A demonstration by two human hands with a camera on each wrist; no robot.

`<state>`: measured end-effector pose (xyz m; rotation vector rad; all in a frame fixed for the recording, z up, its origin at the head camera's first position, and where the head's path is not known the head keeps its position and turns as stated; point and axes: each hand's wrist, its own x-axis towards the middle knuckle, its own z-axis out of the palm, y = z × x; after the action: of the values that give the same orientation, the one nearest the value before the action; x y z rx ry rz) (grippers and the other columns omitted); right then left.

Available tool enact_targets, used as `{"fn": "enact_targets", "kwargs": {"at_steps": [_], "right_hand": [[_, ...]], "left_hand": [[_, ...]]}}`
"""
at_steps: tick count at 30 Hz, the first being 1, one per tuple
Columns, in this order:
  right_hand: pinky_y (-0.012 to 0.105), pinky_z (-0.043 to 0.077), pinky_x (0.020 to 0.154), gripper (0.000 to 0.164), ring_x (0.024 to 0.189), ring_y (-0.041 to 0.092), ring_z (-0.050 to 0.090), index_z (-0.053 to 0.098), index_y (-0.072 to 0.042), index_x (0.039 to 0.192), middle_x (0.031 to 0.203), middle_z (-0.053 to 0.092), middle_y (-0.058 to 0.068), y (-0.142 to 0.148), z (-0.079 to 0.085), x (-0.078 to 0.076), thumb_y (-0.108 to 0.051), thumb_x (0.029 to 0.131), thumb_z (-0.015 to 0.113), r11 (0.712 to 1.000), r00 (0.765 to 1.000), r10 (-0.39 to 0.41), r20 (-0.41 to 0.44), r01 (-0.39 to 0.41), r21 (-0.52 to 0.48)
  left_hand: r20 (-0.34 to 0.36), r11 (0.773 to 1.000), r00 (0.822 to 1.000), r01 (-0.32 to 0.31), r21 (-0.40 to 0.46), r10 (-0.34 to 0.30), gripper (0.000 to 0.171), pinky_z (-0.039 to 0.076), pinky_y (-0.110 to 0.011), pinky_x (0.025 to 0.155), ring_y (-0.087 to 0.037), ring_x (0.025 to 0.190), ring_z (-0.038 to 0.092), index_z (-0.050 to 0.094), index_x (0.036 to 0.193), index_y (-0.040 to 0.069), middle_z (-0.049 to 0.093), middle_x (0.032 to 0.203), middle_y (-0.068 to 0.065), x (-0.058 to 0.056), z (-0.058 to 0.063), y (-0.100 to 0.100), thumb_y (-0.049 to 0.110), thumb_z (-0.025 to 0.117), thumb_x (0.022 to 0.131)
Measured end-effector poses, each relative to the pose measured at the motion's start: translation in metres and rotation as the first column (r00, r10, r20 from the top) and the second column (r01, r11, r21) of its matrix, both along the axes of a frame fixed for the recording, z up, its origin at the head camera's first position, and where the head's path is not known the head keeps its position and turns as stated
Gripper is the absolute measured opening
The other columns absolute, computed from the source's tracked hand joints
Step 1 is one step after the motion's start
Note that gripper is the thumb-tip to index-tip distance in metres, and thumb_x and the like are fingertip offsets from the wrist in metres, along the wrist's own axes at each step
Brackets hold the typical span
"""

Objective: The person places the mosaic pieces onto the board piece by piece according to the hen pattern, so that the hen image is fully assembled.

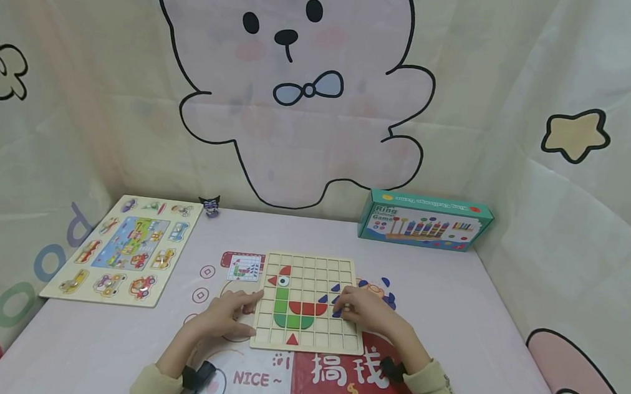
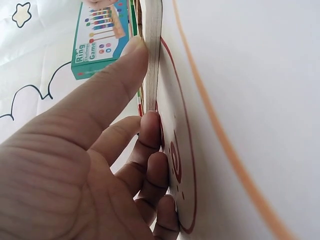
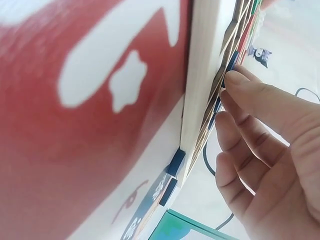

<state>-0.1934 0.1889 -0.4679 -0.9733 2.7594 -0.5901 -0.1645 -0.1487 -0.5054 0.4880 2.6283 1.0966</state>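
Note:
A pale wooden grid board (image 1: 331,342) lies on the table, with red, green and blue pieces forming a duck-like figure. My left hand (image 1: 224,314) rests against its left side; in the left wrist view the thumb (image 2: 135,50) and fingertips touch the board's edge (image 2: 152,60). Over the right part of the grid, my right hand (image 1: 364,308) pinches a small blue piece (image 3: 232,61) between thumb and index finger, down at the board's surface. Other blue pieces (image 1: 323,298) sit around those fingertips. A red triangle (image 1: 292,339) lies at the bottom row.
A small pattern card (image 1: 244,268) lies left of the board's top. Loose blue pieces (image 1: 385,282) are beyond the right edge. A picture puzzle board (image 1: 165,209) stands at the left, a small dark figurine (image 1: 210,206) beside it. A green game box (image 1: 426,222) is at back right.

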Motion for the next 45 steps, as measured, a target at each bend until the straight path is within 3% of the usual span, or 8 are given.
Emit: {"fn": "enact_targets", "kwargs": {"at_steps": [12,19,26,30,45], "right_hand": [[0.026,0.045,0.072,0.015,0.084,0.012,0.055,0.072,-0.016,0.096,0.095,0.061,-0.004,0.01,-0.002,-0.002,-0.011,0.084,0.065,0.999,0.999,-0.042,-0.017,0.042,0.002],[0.028,0.041,0.07,0.012,0.08,0.013,0.054,0.072,-0.015,0.092,0.092,0.061,-0.003,0.021,-0.004,-0.005,-0.011,0.082,0.068,0.999,0.996,-0.043,-0.08,0.043,-0.007],[0.024,0.043,0.066,0.01,0.088,0.015,0.056,0.07,-0.018,0.09,0.094,0.059,-0.005,0.03,-0.005,-0.006,-0.014,0.08,0.07,0.987,0.987,-0.159,-0.038,0.159,0.011],[0.025,0.042,0.063,0.01,0.076,0.013,0.051,0.069,-0.018,0.09,0.097,0.059,-0.003,0.035,-0.006,-0.007,-0.014,0.081,0.07,0.979,0.979,-0.203,-0.006,0.203,0.018],[0.028,0.041,0.064,0.019,0.072,0.011,0.047,0.064,-0.017,0.097,0.089,0.057,-0.003,0.039,-0.008,-0.015,-0.013,0.079,0.072,0.968,0.968,-0.251,0.023,0.25,0.026]], "left_hand": [[0.001,1.0,1.0,0.01,0.003,-0.01,0.077,0.027,-0.034,0.069,-0.017,0.082,0.035,0.046,0.138,0.018,0.047,0.089,0.003,-0.001,0.0,0.0,0.032,0.079,0.069],[0.002,1.0,1.0,0.008,0.001,-0.008,0.077,0.026,-0.035,0.069,-0.017,0.082,0.035,0.046,0.138,0.017,0.048,0.089,0.003,-0.001,0.003,0.0,0.03,0.079,0.069],[0.003,1.0,1.0,-0.001,-0.013,0.001,0.077,0.026,-0.036,0.07,-0.017,0.084,0.035,0.047,0.137,0.018,0.047,0.089,0.003,0.0,0.004,0.001,0.028,0.08,0.069],[0.006,1.0,1.0,-0.006,-0.014,0.006,0.077,0.027,-0.036,0.07,-0.017,0.084,0.035,0.047,0.137,0.018,0.047,0.089,0.003,0.0,0.004,0.002,0.028,0.08,0.068],[-0.003,1.0,1.0,-0.003,-0.011,0.003,0.077,0.028,-0.033,0.069,-0.016,0.083,0.035,0.047,0.137,0.018,0.047,0.088,0.003,0.0,0.003,0.001,0.029,0.08,0.068]]}}
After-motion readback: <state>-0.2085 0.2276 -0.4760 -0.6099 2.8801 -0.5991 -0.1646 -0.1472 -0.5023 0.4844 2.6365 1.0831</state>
